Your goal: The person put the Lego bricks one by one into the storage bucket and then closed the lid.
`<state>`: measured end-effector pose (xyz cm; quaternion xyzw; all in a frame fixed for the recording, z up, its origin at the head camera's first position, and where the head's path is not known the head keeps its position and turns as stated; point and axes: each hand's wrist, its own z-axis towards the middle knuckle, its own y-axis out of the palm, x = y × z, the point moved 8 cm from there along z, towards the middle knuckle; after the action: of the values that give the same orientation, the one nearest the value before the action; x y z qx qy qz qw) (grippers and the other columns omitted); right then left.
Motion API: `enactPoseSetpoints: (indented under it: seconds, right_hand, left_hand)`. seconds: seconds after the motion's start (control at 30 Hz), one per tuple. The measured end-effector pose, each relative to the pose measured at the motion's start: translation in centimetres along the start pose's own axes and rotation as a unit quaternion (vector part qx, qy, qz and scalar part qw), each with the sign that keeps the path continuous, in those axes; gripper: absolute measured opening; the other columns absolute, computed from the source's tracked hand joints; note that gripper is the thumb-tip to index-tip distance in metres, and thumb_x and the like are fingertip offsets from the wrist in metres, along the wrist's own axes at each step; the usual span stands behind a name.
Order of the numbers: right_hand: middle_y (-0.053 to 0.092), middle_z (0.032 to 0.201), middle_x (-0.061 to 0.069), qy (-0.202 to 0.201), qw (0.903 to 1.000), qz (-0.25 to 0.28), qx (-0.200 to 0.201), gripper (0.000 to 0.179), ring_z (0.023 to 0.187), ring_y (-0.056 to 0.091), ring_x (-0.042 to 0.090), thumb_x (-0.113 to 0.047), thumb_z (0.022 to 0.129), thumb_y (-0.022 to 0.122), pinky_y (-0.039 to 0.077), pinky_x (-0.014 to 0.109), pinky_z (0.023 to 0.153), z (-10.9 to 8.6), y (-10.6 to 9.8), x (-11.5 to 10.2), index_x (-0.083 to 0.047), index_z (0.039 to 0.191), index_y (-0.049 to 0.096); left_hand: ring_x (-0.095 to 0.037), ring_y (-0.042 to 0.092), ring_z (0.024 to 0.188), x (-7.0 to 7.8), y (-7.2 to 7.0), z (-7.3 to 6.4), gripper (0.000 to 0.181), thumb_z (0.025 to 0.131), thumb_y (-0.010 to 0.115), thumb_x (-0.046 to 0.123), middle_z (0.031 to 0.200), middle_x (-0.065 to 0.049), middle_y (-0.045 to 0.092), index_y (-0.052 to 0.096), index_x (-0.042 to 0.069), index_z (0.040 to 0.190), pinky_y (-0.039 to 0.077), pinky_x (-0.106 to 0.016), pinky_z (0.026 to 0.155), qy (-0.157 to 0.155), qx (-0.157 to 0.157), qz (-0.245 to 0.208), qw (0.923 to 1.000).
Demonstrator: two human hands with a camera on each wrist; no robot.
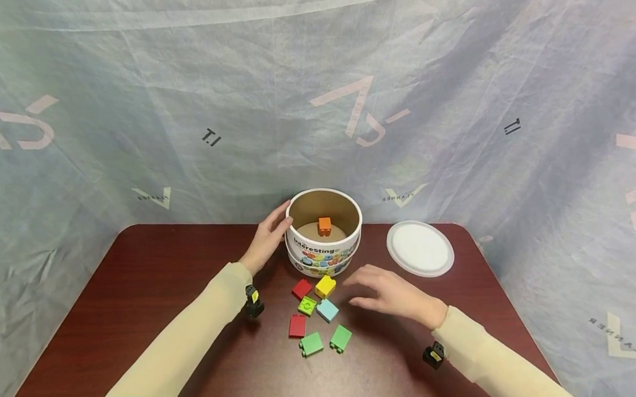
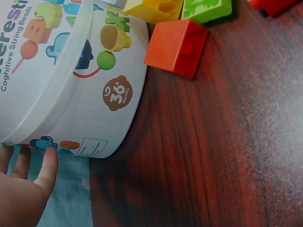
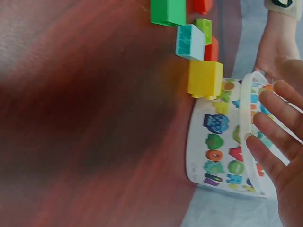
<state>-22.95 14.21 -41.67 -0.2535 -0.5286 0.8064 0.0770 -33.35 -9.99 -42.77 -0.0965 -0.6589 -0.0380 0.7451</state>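
A white printed bucket (image 1: 321, 254) stands at the back of the table with an orange block (image 1: 324, 226) lying inside. My left hand (image 1: 266, 237) touches the bucket's left side, its fingers fairly straight against the wall and rim. My right hand (image 1: 388, 291) hovers right of the blocks with fingers extended and holds nothing. Nearest to it are a yellow block (image 1: 325, 286) and a light blue block (image 1: 327, 310). A red block (image 1: 301, 289), a lime block (image 1: 307, 305), another red block (image 1: 297, 326) and two green blocks (image 1: 311, 344) lie in front of the bucket.
A round white lid (image 1: 420, 249) lies flat at the table's back right. The dark red wooden table (image 1: 152, 274) is backed by a hanging grey cloth (image 1: 269, 103). Black wrist cameras are strapped to both sleeves.
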Motion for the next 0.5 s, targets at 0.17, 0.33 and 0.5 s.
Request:
enactPoseSetpoints:
  seconds: [0.17, 0.33, 0.5]
  right_hand:
    - [0.071, 0.115, -0.004, 0.006, 0.9999, 0.005, -0.013, 0.033, 0.108, 0.063, 0.01, -0.024, 0.094, 0.081, 0.056, 0.032, 0.092, -0.6, 1.2, 0.0, -0.014, 0.124, 0.073]
    - [0.072, 0.114, -0.001, 0.002, 0.9996, 0.014, -0.024, 0.033, 0.107, 0.064, 0.012, -0.019, 0.091, 0.083, 0.056, 0.033, 0.092, -1.3, 2.5, -0.1, -0.01, 0.121, 0.073]
    - [0.071, 0.115, -0.003, 0.004, 0.999, 0.017, -0.04, 0.035, 0.109, 0.064, 0.011, -0.021, 0.09, 0.084, 0.056, 0.031, 0.094, -2.0, 3.9, -0.2, -0.012, 0.122, 0.073]
  left_hand:
    - [-0.033, 0.039, 0.149, 0.0, -0.1, 0.0, 0.058, 0.111, 0.053, 0.022, 0.168, -0.014, 0.032, 0.034, 0.015, 0.165, 0.043, -0.058, 0.113, -0.001, 0.004, -0.002, 1.0]
    - [-0.032, 0.04, 0.149, -0.6, -0.2, 0.2, 0.057, 0.111, 0.053, 0.025, 0.168, -0.011, 0.033, 0.034, 0.018, 0.165, 0.042, -0.058, 0.114, 0.001, 0.008, -0.004, 1.0]
    - [-0.027, 0.043, 0.147, -2.8, -0.4, 1.4, 0.057, 0.11, 0.055, 0.032, 0.167, -0.002, 0.035, 0.037, 0.028, 0.164, 0.045, -0.056, 0.112, 0.009, 0.017, 0.004, 0.9998]
